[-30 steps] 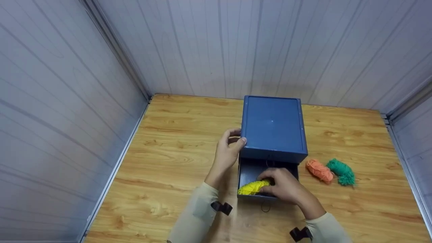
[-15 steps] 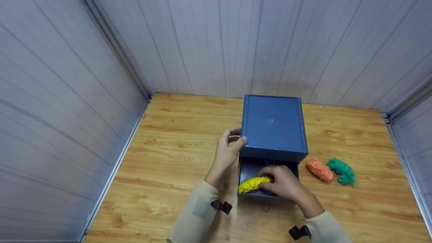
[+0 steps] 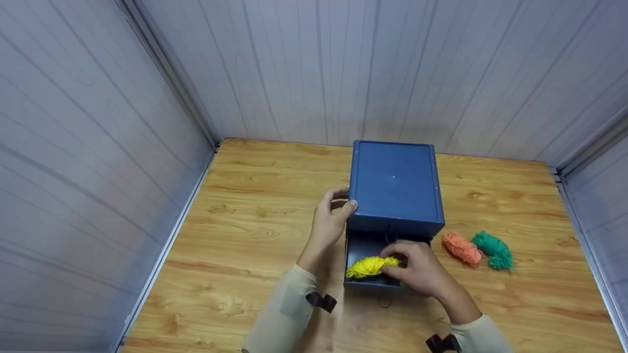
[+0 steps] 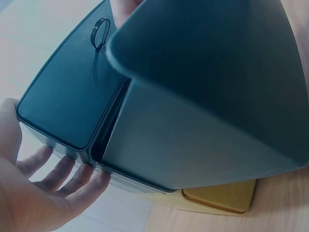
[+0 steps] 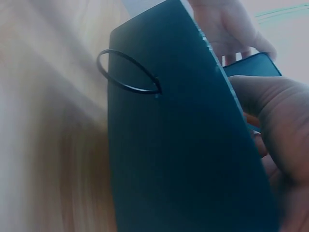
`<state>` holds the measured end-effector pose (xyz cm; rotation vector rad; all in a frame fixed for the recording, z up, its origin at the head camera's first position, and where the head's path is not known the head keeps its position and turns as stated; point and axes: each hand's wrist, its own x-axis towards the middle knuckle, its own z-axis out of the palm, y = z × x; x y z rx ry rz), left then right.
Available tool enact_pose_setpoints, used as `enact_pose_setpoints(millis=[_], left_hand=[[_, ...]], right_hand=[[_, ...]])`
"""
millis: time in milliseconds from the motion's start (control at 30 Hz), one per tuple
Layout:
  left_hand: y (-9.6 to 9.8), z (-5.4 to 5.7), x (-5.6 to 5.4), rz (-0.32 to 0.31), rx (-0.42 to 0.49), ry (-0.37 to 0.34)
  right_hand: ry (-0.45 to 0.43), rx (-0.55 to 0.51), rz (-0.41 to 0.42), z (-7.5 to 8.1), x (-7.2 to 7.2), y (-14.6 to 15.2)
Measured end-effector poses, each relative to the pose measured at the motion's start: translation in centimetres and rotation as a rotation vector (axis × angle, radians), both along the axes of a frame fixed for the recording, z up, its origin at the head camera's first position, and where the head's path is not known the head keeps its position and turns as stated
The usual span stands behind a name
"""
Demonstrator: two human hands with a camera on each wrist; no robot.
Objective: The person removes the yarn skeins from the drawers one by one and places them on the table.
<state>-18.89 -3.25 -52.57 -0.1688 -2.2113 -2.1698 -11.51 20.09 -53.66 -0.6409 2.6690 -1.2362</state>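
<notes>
A blue cabinet (image 3: 395, 181) stands on the table, its lower drawer (image 3: 357, 251) pulled out. My left hand (image 3: 329, 218) rests against the cabinet's front left corner, thumb near the top edge, fingertips along the side. In the left wrist view, the fingers (image 4: 60, 171) touch that side. Inside the drawer lies a yellow yarn skein (image 3: 368, 267). Reaching in over the drawer's right part, my right hand (image 3: 417, 267) has its thumb and curled fingers around the skein's right end. The drawer front (image 5: 178, 140) hides much of that hand in the right wrist view.
Right of the cabinet, an orange yarn skein (image 3: 461, 249) and a green one (image 3: 493, 250) lie side by side on the wooden table (image 3: 260, 220). A thin black loop handle (image 5: 128, 72) sticks out from the drawer front. Pale panel walls (image 3: 294, 73) enclose the table.
In the drawer, the yellow skein has turned to lie flatter and shifted slightly away from the drawer front. My right hand has edged right. The left hand stays at the cabinet corner.
</notes>
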Motion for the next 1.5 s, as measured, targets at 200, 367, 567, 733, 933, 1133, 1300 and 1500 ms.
enact_pose_setpoints(millis=[200, 367, 567, 733, 933, 1133, 1300, 1500], left_hand=[[0.1, -0.1, 0.0, 0.008, 0.015, 0.003], [0.1, -0.1, 0.0, 0.007, 0.020, 0.011], [0.2, -0.1, 0.0, 0.017, 0.022, 0.009], [0.2, -0.1, 0.0, 0.014, 0.022, 0.011], [0.2, -0.1, 0.0, 0.019, 0.004, 0.018], [0.1, -0.1, 0.0, 0.015, -0.004, 0.017], [0.2, -0.2, -0.1, 0.017, 0.001, 0.015], [0.2, -0.1, 0.0, 0.016, -0.001, 0.013]], right_hand=[[0.004, -0.051, -0.040, 0.6, 0.6, 0.8], [0.007, -0.096, -0.081, 1.1, 1.3, 1.3], [0.035, -0.101, -0.103, 1.9, 2.0, 2.0], [0.032, -0.140, -0.142, 2.6, 2.8, 2.9], [0.031, -0.146, -0.213, 3.2, 3.4, 3.9], [0.044, -0.152, -0.276, 2.8, 3.6, 5.2], [0.060, -0.160, -0.330, 2.6, 3.8, 6.4], [0.064, -0.143, -0.401, 2.9, 4.2, 7.6]])
